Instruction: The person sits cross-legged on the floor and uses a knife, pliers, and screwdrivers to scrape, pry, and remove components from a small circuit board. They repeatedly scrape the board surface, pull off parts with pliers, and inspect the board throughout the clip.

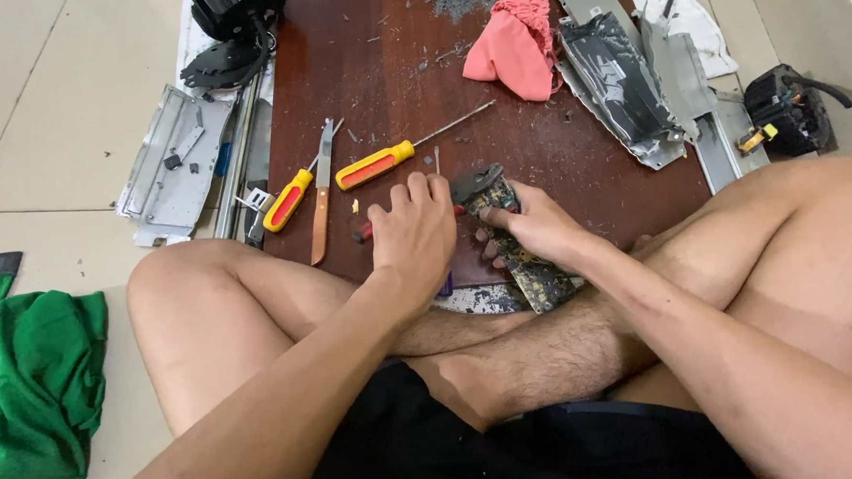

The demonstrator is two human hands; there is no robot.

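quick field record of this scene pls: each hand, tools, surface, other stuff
left hand: gripping a red-handled tool, head on the board
right hand: holding a dark, grimy circuit board
tools: two yellow-and-red-handled screwdrivers, wooden-handled knife
surface: dark brown wooden panel on the tiled floor
other: pink cloth, green cloth, grey metal casing parts

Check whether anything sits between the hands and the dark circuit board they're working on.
Nothing visible does. The right hand already holds the dark circuit board directly, and the left hand presses a red-handled plier-like tool against its upper end. The two yellow-and-red screwdrivers lie off to the left, on the brown wooden board.
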